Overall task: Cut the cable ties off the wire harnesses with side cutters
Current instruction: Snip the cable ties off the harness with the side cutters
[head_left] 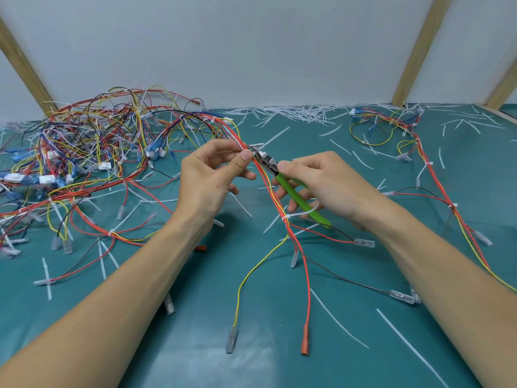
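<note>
Green-handled side cutters (pixel 282 179) gripped in right hand (pixel 321 183), nose at cable tie (pixel 253 149) on wire harness (pixel 272 191) pinched by left hand (pixel 212 175), held above mat. Mid-cut, probably; blades too small to read. Next: squeeze, spare wires. Teal mat (pixel 279 331) littered with cut ties (pixel 293 114); harness pile (pixel 75 152) left; white wall (pixel 251 46).

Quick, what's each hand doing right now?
Left hand: pinching the wire bundle.
Right hand: gripping the green cutters, tip at a cable tie.
</note>
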`<action>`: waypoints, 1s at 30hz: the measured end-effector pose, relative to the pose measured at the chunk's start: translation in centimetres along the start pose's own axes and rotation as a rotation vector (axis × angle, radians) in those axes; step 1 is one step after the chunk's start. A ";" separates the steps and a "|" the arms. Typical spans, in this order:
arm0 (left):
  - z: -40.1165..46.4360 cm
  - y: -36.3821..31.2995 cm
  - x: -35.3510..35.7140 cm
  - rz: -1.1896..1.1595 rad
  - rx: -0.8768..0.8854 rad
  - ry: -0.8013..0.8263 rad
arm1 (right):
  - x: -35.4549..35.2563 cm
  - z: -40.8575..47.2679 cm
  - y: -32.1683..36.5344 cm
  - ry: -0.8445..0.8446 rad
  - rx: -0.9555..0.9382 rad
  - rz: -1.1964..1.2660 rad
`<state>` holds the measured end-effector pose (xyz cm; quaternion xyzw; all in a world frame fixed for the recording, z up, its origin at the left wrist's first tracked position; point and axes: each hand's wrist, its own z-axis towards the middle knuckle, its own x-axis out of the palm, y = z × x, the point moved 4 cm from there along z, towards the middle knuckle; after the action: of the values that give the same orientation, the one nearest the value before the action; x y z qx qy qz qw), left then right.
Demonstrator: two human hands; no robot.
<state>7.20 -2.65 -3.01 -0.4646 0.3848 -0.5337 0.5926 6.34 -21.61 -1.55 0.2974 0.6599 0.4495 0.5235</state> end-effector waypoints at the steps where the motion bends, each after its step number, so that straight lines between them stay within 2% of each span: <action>1: 0.0 0.0 0.0 0.001 0.000 0.000 | 0.1 0.0 0.0 -0.002 -0.003 -0.008; 13: -0.1 -0.3 0.3 0.030 0.015 0.018 | 0.0 0.0 0.0 -0.044 -0.021 -0.028; 30: -0.2 0.0 0.5 0.038 0.001 0.037 | -0.3 -0.3 0.4 -0.167 -0.108 -0.252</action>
<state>7.06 -3.13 -3.10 -0.4469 0.4041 -0.5310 0.5958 6.10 -21.77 -1.09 0.2199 0.6209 0.3887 0.6442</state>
